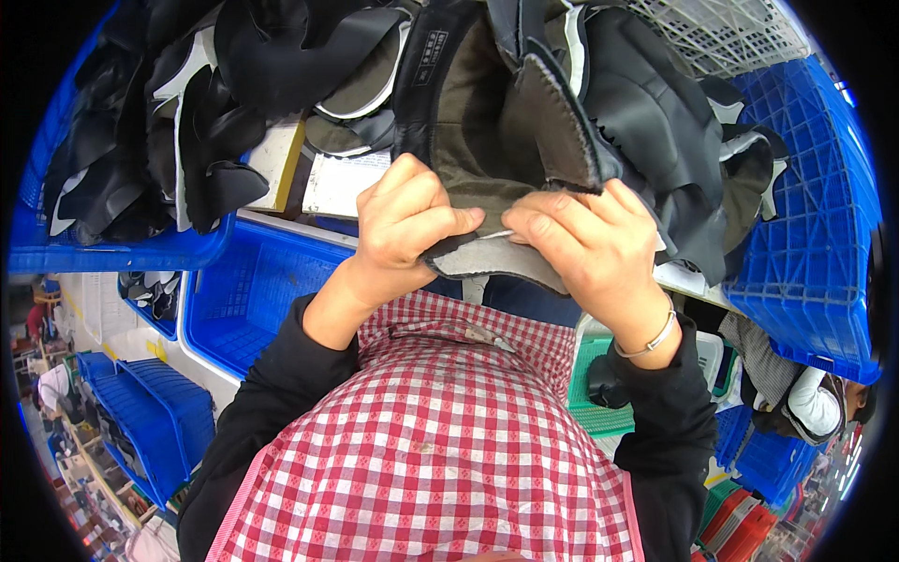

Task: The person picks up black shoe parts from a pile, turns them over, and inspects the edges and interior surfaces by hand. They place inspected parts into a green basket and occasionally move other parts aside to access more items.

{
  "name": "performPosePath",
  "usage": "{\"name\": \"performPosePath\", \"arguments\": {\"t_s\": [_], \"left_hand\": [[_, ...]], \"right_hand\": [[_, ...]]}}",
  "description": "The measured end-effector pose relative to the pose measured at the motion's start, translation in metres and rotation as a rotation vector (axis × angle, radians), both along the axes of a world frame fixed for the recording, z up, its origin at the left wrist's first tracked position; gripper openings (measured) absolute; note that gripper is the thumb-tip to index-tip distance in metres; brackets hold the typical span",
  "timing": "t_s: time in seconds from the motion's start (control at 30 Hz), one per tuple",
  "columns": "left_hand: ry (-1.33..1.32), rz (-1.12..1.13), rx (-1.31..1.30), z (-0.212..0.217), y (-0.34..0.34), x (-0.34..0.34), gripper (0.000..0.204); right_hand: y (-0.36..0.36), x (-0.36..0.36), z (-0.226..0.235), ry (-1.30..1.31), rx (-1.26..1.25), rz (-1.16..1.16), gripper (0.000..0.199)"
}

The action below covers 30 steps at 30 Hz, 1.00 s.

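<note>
Head view shows both hands up close to the chest, left hand (407, 220) and right hand (585, 239) each pinching the grey edge of a dark padded fabric piece (487, 178), thumbs pressed on top, probably stretching that hem flat between the fingertips for a look.

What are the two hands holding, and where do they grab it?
Both the left hand and the right hand pinch the lower grey-edged rim of a dark shoe upper piece, thumbs on top.
</note>
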<state>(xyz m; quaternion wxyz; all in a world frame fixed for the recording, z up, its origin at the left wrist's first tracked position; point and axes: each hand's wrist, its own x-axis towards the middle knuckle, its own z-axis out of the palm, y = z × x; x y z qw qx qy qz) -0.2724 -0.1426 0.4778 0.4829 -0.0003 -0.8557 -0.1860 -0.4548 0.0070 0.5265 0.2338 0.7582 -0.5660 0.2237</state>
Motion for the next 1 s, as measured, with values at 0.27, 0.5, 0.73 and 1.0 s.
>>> {"name": "performPosePath", "arguments": {"t_s": [0.27, 0.5, 0.73, 1.0], "left_hand": [[0.046, 0.009, -0.062, 0.008, -0.001, 0.005, 0.035], [0.014, 0.016, -0.06, 0.023, -0.005, 0.013, 0.038], [-0.074, 0.115, -0.003, 0.044, 0.011, 0.008, 0.039], [-0.17, 0.068, 0.061, 0.089, 0.033, 0.009, 0.04]], "right_hand": [[0.002, -0.007, 0.002, -0.035, -0.034, 0.012, 0.028], [0.015, -0.001, 0.022, -0.097, 0.218, 0.038, 0.031], [0.023, 0.0, 0.035, -0.227, 0.229, 0.014, 0.035], [0.024, -0.002, 0.012, 0.071, -0.312, -0.13, 0.026]]}}
